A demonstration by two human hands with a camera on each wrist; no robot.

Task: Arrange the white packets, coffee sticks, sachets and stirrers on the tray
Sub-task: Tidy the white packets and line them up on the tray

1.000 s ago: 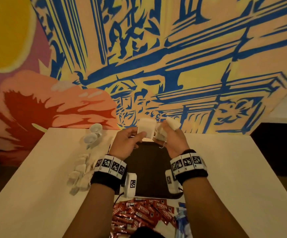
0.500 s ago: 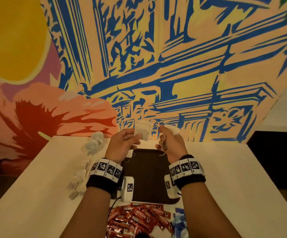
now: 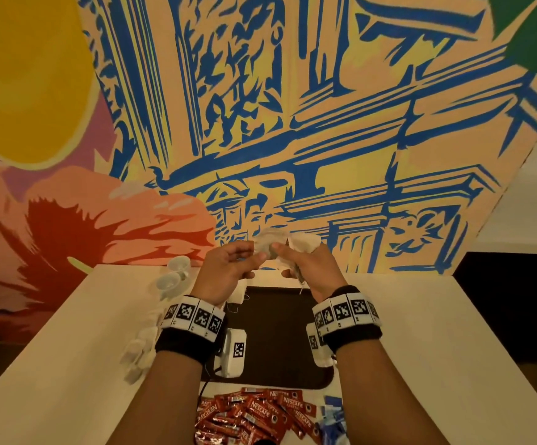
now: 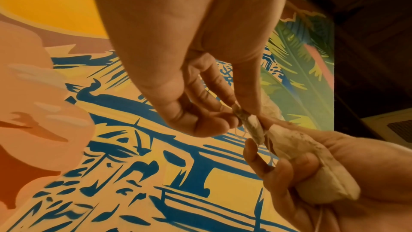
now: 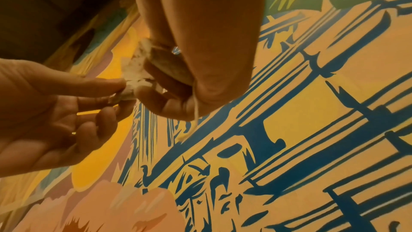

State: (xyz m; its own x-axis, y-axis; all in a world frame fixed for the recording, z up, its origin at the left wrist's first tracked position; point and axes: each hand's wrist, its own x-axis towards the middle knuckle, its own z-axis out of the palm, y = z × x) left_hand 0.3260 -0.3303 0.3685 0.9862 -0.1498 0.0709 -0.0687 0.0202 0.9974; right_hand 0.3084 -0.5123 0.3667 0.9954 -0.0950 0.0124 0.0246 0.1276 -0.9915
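Observation:
Both hands are raised above the far edge of the dark tray [image 3: 276, 358]. My left hand [image 3: 255, 256] pinches a single white packet [image 4: 253, 128] between thumb and fingertips. My right hand [image 3: 281, 253] grips a bundle of white packets [image 4: 316, 177], and its fingertips touch the same single packet. A string [image 5: 196, 112] hangs from the bundle [image 5: 169, 64] under the right hand [image 5: 156, 87]. The left hand [image 5: 111, 91] meets it from the left. Red coffee sticks [image 3: 260, 412] and blue sachets [image 3: 334, 415] lie in front of the tray. I see no stirrers.
More white packets [image 3: 138, 348] lie in a loose heap on the pale table [image 3: 421, 348], left of the tray. Two small clear cups [image 3: 175, 271] stand at the far left corner. A painted wall rises right behind the table.
The hands have come together, so the left hand's packet now touches the right hand's bundle. The head view has tilted up slightly.

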